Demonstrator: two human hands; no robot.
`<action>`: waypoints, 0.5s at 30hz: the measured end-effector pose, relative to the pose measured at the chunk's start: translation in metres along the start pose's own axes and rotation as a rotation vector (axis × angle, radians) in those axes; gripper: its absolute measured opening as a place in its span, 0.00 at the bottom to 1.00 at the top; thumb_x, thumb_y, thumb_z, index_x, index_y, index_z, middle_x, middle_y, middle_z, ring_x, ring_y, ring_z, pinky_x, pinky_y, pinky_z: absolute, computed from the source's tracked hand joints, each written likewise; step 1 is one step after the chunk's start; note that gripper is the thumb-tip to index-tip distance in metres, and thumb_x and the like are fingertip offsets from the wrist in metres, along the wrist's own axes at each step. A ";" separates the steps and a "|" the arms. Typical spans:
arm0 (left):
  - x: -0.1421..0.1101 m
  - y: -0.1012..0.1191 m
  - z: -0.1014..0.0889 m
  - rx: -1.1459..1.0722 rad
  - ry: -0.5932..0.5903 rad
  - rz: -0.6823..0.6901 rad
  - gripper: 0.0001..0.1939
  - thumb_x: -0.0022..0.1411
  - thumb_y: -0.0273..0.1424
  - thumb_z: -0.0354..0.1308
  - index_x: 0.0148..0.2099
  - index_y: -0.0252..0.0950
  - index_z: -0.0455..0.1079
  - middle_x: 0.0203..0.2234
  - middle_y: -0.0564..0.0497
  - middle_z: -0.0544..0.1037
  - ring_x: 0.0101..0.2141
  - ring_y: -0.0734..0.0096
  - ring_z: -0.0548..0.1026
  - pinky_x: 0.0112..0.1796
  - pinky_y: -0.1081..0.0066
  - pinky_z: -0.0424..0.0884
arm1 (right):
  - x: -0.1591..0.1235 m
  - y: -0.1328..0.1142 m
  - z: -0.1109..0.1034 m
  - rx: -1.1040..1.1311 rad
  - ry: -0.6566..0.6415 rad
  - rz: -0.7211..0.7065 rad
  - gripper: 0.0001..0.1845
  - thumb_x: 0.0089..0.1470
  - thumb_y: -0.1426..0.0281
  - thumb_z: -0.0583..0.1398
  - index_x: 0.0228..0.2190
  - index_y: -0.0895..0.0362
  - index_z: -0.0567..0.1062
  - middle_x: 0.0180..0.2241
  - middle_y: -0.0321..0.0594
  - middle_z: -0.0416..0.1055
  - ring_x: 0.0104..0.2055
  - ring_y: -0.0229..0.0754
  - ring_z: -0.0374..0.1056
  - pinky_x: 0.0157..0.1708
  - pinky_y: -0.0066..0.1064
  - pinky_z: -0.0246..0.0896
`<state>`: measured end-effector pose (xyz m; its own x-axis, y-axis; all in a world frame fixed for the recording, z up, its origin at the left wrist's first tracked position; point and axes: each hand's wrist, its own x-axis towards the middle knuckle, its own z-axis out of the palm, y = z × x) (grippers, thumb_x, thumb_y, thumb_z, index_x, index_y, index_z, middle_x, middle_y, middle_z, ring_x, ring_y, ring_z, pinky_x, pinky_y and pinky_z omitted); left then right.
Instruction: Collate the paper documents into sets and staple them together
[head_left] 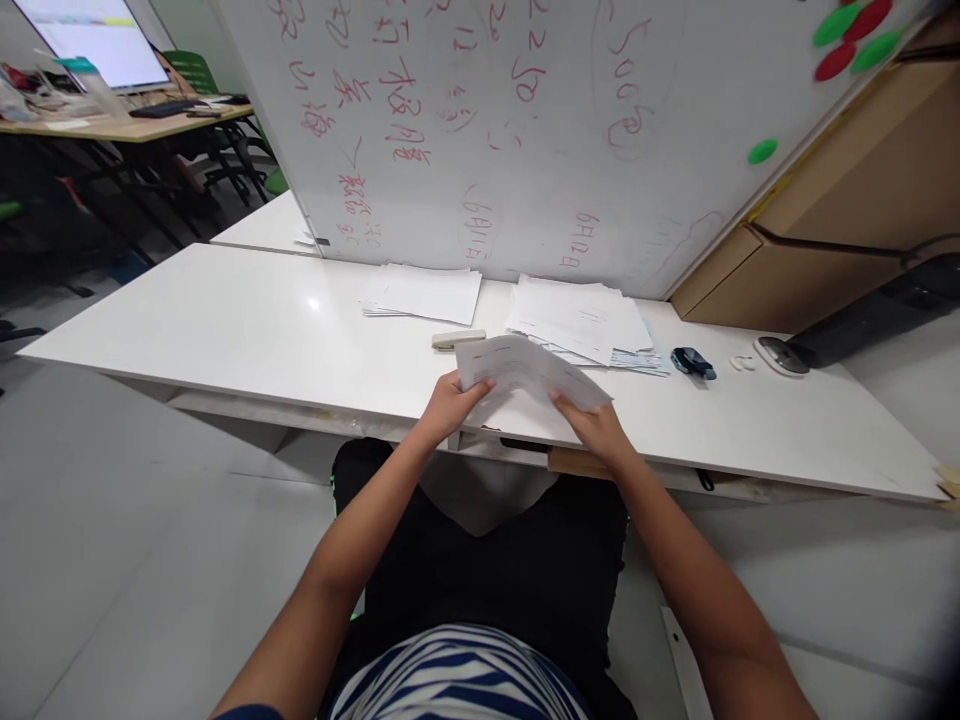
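Observation:
Printed paper is held up above the front edge of the white desk, bowed in the middle. My left hand pinches its left end with the thumb on top. At the other end my right hand grips it the same way. Whether it is one sheet or several, I cannot tell. Just behind the paper lies a pale stapler, partly covered by it. Farther back are a left stack of papers and a thicker right stack of papers, its sheets unevenly piled.
A whiteboard with red writing stands behind the desk. To the right are a dark blue small object, white earbuds, a computer mouse and cardboard boxes. A shelf runs under the desktop.

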<state>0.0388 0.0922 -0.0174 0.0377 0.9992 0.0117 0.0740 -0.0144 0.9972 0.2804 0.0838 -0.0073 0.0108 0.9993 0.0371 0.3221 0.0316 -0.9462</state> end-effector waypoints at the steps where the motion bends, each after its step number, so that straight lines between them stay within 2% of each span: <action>1: 0.000 -0.001 0.002 0.008 0.005 0.011 0.22 0.55 0.45 0.63 0.46 0.36 0.76 0.43 0.48 0.81 0.47 0.55 0.77 0.48 0.60 0.72 | -0.001 0.001 0.000 0.000 0.005 0.000 0.25 0.49 0.52 0.63 0.46 0.53 0.76 0.49 0.43 0.74 0.56 0.55 0.65 0.57 0.46 0.60; 5: 0.001 0.000 0.003 0.061 0.003 0.035 0.21 0.57 0.44 0.61 0.46 0.36 0.76 0.45 0.47 0.80 0.47 0.55 0.76 0.47 0.60 0.73 | -0.004 0.005 0.000 -0.044 0.005 0.008 0.25 0.51 0.51 0.61 0.44 0.54 0.77 0.47 0.44 0.75 0.55 0.55 0.66 0.56 0.45 0.61; 10: 0.004 0.010 0.000 0.178 -0.077 0.061 0.19 0.59 0.45 0.59 0.46 0.37 0.75 0.44 0.47 0.80 0.46 0.56 0.76 0.46 0.60 0.73 | -0.006 0.015 0.000 -0.059 0.059 0.008 0.25 0.52 0.51 0.60 0.44 0.56 0.76 0.45 0.46 0.76 0.56 0.56 0.66 0.54 0.45 0.62; 13: 0.009 0.015 -0.002 0.258 -0.106 0.099 0.19 0.60 0.44 0.58 0.47 0.38 0.74 0.45 0.47 0.79 0.45 0.58 0.76 0.45 0.62 0.73 | -0.004 0.021 -0.004 -0.064 0.048 0.021 0.25 0.52 0.52 0.60 0.44 0.56 0.76 0.44 0.47 0.76 0.54 0.56 0.67 0.53 0.44 0.64; 15: 0.018 0.018 -0.006 0.283 -0.080 0.140 0.19 0.63 0.45 0.55 0.50 0.39 0.71 0.45 0.47 0.79 0.43 0.61 0.77 0.42 0.64 0.74 | 0.001 0.024 -0.009 -0.070 0.066 0.070 0.25 0.50 0.53 0.62 0.43 0.57 0.77 0.45 0.48 0.76 0.52 0.56 0.68 0.51 0.45 0.65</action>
<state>0.0353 0.1106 0.0016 0.1442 0.9809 0.1306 0.3367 -0.1728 0.9256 0.2968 0.0855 -0.0266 0.0967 0.9953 -0.0048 0.3838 -0.0417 -0.9225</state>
